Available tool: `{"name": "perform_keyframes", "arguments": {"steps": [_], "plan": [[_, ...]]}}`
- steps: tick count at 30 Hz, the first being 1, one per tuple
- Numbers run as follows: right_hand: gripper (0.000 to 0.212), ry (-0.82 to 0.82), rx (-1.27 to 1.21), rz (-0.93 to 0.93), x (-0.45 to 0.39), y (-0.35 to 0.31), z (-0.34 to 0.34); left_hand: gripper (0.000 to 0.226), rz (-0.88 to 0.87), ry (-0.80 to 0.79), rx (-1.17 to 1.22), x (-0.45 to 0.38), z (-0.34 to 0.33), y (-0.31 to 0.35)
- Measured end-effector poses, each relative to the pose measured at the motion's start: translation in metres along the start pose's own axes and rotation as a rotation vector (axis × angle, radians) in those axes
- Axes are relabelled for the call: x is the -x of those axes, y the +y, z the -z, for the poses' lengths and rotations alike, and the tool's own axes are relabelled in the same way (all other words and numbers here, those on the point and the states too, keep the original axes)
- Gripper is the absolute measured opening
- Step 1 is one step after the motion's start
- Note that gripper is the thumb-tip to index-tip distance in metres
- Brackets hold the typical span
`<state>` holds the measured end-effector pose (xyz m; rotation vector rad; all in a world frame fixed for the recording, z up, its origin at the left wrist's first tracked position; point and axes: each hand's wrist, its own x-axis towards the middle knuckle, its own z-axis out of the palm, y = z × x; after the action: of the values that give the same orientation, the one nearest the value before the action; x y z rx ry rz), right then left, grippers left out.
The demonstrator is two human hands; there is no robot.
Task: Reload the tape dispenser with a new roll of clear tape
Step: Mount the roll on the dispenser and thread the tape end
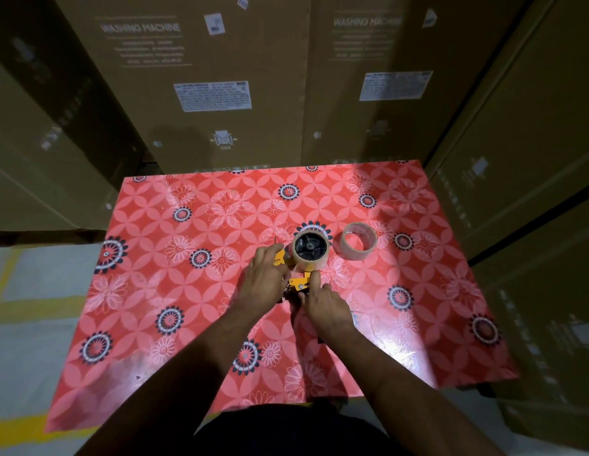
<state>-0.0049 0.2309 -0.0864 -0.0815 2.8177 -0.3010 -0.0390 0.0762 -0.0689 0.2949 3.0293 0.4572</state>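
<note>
Closest to the camera there is dark clothing of the person, and two bare forearms go forward from it over the table (128,324). The table carries a red glossy cover with white and dark flower patterns.

The right hand (324,306) is near the middle of the table. Its fingers are curled and pinch the yellow part of the tape dispenser (298,273) at the near end, so this hand is closed on the dispenser. The left hand (263,278) lies on the left side of the dispenser, with fingers bent around the yellow frame, and it holds it too. The handle is mostly hidden under both hands.

The dispenser lies on the table between the hands. A roll of clear tape (310,248) sits on its dark hub at the far end, just beyond the fingertips.

Just beside it on the right, not touching it, a second tape roll (358,240) lies flat on the cover, with an empty core.

Behind the table stand big brown cardboard boxes (220,77) with the print "WASHING MACHINE" and white labels. More boxes are at the left and right sides.
</note>
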Motion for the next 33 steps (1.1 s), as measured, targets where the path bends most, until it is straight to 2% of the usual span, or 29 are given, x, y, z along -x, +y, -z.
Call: {"name": "perform_keyframes", "arguments": {"steps": [4,10,13,17,21,25,30,33], "plan": [[0.056,-0.017,0.020,-0.020,0.000,-0.001,0.003,0.017,0.058,0.036,-0.019,0.005,-0.002,0.004],[0.055,-0.038,-0.017,-0.011,0.002,-0.004,0.006,0.010,0.180,0.048,-0.020,0.009,-0.006,0.007],[0.054,-0.042,-0.034,-0.013,0.002,-0.001,0.007,0.010,0.187,0.043,0.076,0.011,-0.009,-0.001],[0.052,-0.042,-0.044,-0.012,0.003,-0.002,0.009,0.018,0.280,0.119,0.263,0.024,-0.010,-0.020],[0.051,-0.059,-0.043,-0.009,0.002,0.000,0.010,0.018,0.261,0.084,0.229,0.037,-0.006,-0.039],[0.052,-0.066,0.006,0.007,0.000,0.001,0.011,0.018,0.217,0.125,0.162,0.042,0.001,-0.046],[0.051,-0.045,0.001,0.053,0.002,0.009,0.008,0.019,0.118,0.089,0.064,0.041,0.007,-0.054],[0.052,-0.049,0.010,0.061,0.001,0.014,0.007,0.018,0.168,0.066,0.041,0.046,0.010,-0.074]]}}
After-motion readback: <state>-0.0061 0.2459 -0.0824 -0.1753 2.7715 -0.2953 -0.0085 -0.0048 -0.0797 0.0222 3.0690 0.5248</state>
